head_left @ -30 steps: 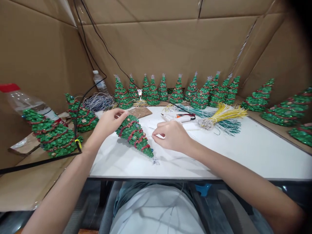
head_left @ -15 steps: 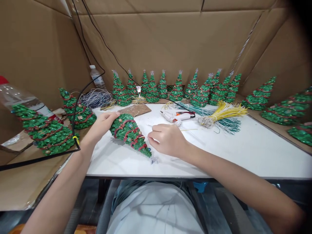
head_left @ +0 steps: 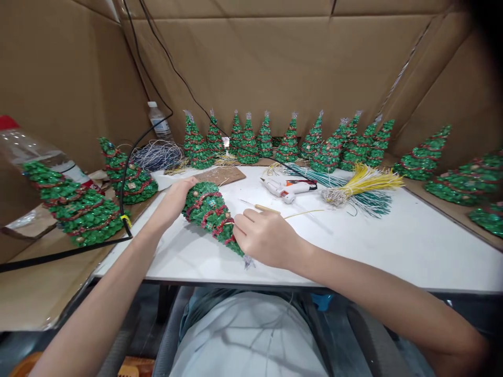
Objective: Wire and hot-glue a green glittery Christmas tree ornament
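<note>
A small green Christmas tree (head_left: 208, 212) with red garland lies tilted over the white table, its clear star tip (head_left: 248, 262) pointing toward me. My left hand (head_left: 178, 198) is closed on the tree's wide base, most of its fingers hidden behind it. Against the tree's side near the tip, my right hand (head_left: 264, 238) is pinched closed on a thin yellow wire (head_left: 229, 223), of which only a short bit shows. Just beyond the right knuckles lies a thin pointed tool with a tan handle (head_left: 267, 208). Another yellow wire (head_left: 302, 213) extends across the table beside it.
Several finished-looking trees (head_left: 288, 141) line the back, with more at both sides. A white glue gun (head_left: 288, 189) and a bundle of yellow and green wires (head_left: 353, 188) lie right of centre. A black cable (head_left: 126, 183) hangs across the left. Bottles (head_left: 159, 123) stand at left.
My right hand has moved in against the tree, so the wire between fingers and tree shows shorter. The tan-handled tool is more exposed. My left hand keeps its hold.
</note>
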Demonstrator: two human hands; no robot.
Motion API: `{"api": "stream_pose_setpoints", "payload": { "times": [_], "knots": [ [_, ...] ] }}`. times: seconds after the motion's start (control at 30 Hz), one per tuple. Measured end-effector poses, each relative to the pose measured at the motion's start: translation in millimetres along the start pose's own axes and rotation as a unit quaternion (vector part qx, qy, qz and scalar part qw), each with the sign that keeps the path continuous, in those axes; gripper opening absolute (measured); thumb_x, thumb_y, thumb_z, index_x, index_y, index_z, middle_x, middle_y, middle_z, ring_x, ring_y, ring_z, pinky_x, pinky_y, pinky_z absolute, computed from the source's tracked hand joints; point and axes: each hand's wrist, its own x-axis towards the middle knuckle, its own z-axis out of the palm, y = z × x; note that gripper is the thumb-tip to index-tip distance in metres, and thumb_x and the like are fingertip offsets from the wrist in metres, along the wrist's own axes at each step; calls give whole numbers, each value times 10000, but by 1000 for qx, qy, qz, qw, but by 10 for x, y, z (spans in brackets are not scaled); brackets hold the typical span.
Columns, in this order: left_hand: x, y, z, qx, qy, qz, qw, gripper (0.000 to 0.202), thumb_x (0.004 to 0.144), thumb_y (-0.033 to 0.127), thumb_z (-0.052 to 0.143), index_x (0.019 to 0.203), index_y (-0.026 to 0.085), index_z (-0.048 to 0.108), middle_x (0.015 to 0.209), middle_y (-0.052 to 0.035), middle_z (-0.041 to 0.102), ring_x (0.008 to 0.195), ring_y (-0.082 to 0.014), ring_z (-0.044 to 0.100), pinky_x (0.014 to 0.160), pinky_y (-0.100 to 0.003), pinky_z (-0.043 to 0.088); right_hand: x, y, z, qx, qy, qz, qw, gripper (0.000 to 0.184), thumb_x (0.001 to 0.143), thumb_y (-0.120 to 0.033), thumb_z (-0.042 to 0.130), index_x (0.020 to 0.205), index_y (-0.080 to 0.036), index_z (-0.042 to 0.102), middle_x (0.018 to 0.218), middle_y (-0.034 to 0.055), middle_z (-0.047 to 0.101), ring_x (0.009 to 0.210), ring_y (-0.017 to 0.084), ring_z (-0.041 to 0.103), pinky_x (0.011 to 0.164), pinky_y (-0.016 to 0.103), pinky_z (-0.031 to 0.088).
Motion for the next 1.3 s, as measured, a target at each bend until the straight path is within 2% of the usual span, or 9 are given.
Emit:
{"api": "stream_pose_setpoints", "payload": {
  "times": [0.13, 0.3, 0.47, 0.6, 0.77, 0.9, 1.0, 1.13, 1.3],
  "knots": [
    [-40, 39, 43, 10, 15, -10, 1000, 229, 780, 348, 371, 639, 203, 479, 649, -7, 511, 674, -170, 467, 621, -256, 386, 2, -28, -37, -5, -3, -11, 1000, 280, 836, -17, 401, 676, -134, 600, 665, 75, 582, 642, 170, 530, 431, 260, 255],
    [-152, 144, 88, 21, 69, -22, 997, 218, 777, 321, 351, 616, 203, 438, 656, 3, 498, 692, -164, 465, 638, -255, 386, -16, -2, -40, 14, 17, 7, 1000, 271, 852, -61, 417, 668, -142, 600, 666, 68, 583, 636, 171, 521, 456, 277, 263],
    [-285, 189, 131, 1, 105, -40, 994, 216, 784, 307, 368, 596, 208, 406, 632, 5, 481, 683, -163, 454, 632, -253, 387, -10, 36, -22, 68, -3, 77, 995, 234, 853, -144, 459, 689, -146, 626, 682, 58, 596, 632, 160, 524, 485, 302, 240],
    [-354, 140, 159, -47, 119, -62, 990, 248, 780, 401, 433, 628, 205, 455, 656, 6, 544, 709, -174, 490, 641, -253, 404, 0, 108, 50, 134, -23, 152, 979, 245, 847, -184, 484, 686, -155, 666, 664, 36, 611, 634, 145, 546, 507, 290, 245],
    [-402, 160, 108, -97, 27, -137, 985, 267, 686, 434, 606, 690, 168, 585, 691, -16, 613, 666, -166, 540, 545, -240, 402, -20, 189, 124, 252, -37, 229, 940, 197, 821, -198, 503, 748, -162, 683, 682, 21, 627, 597, 124, 535, 543, 254, 295],
    [-416, 240, 28, -147, -45, -218, 964, 272, 607, 397, 692, 697, 147, 635, 664, -33, 645, 588, -160, 568, 504, -243, 417, -44, 141, 91, 300, -25, 226, 927, 274, 786, -111, 446, 1025, -164, 570, 729, 10, 635, 588, 130, 529, 559, 239, 322],
    [-423, 249, 3, -177, -58, -219, 958, 241, 588, 361, 723, 663, 146, 646, 636, -29, 653, 560, -147, 575, 506, -241, 429, -53, 98, 74, 286, -33, 199, 937, 287, 785, -101, 409, 1055, -163, 488, 705, 13, 622, 601, 157, 539, 565, 252, 325],
    [-430, 224, 2, -189, -76, -218, 954, 236, 599, 375, 722, 633, 152, 654, 612, -30, 654, 534, -147, 573, 490, -249, 435, -65, 79, 124, 279, -28, 168, 945, 265, 801, -88, 384, 1045, -166, 453, 797, 47, 644, 682, 174, 573, 620, 267, 358],
    [-425, 222, -61, -170, -61, -224, 958, 282, 540, 363, 776, 683, 156, 649, 698, -36, 681, 633, -168, 618, 535, -254, 474, -66, 56, 188, 256, -42, 145, 955, 235, 829, -111, 373, 1040, -162, 465, 795, 53, 638, 666, 175, 550, 608, 269, 344]
  ]
}}
